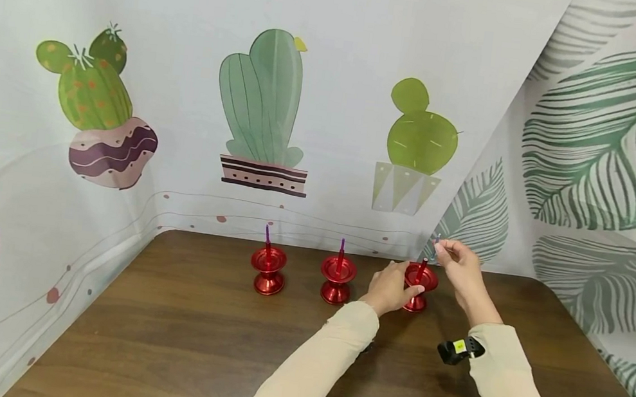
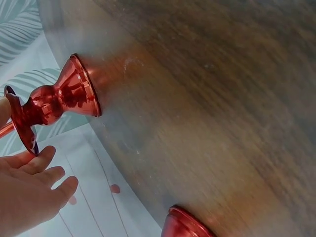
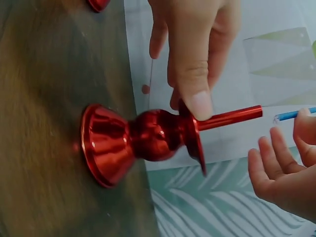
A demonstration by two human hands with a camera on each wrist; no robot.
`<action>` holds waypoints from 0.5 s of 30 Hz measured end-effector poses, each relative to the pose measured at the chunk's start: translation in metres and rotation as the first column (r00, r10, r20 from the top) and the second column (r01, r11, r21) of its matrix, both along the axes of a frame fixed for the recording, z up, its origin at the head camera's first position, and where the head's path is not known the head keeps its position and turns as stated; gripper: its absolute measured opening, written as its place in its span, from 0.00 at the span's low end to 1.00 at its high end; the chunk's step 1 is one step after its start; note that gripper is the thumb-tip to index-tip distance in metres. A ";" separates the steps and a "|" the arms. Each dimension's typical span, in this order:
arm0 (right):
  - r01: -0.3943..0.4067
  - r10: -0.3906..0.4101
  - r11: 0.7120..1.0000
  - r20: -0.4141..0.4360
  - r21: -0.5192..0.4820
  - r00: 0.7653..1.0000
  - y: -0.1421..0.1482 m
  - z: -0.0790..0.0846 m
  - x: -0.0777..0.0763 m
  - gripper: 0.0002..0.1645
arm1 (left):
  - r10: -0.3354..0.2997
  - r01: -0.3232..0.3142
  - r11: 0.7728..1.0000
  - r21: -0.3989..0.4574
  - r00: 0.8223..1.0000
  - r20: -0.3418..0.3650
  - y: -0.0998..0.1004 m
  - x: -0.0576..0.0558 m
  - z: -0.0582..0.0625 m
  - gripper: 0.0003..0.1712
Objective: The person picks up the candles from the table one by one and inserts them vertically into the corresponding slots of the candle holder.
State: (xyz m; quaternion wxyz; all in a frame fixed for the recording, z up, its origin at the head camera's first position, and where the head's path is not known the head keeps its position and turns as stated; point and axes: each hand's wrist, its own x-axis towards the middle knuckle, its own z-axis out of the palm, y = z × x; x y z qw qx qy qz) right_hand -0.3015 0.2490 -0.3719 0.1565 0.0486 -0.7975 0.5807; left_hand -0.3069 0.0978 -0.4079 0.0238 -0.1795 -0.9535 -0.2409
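My left hand [image 1: 391, 289] holds the dish rim of the rightmost red metal candle holder [image 1: 415, 301], thumb on top and fingers at the edge. This holder stands upright on the table, and its narrow tube [image 3: 232, 117] points up with no candle showing in it. Between thumb and fingertips, my right hand [image 1: 463, 273] pinches a slim blue candle [image 3: 289, 115]. The candle's lower end is just off the tube's mouth in the right wrist view. Its upper part is cut off there.
Two matching red candle holders, one in the middle [image 1: 334, 292] and one to the left [image 1: 268, 282], each carry a thin purple candle. All three stand near the back edge of the brown wooden table [image 1: 192, 340]. A printed cloth [image 1: 340, 97] hangs behind.
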 end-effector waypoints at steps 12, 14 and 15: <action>0.009 -0.010 0.998 -0.011 -0.058 1.000 -0.007 -0.013 -0.006 0.16 | -0.007 0.007 1.000 0.002 1.000 -0.011 -0.001 -0.002 -0.003 0.38; 0.033 -0.033 0.999 -0.027 0.009 0.999 -0.007 -0.014 -0.007 0.20 | -0.008 0.008 1.000 -0.001 1.000 -0.016 -0.001 -0.003 -0.003 0.38; 0.048 -0.046 0.998 -0.037 0.043 0.998 -0.008 -0.014 -0.007 0.19 | -0.009 0.009 1.000 -0.002 1.000 -0.018 -0.001 -0.003 -0.003 0.38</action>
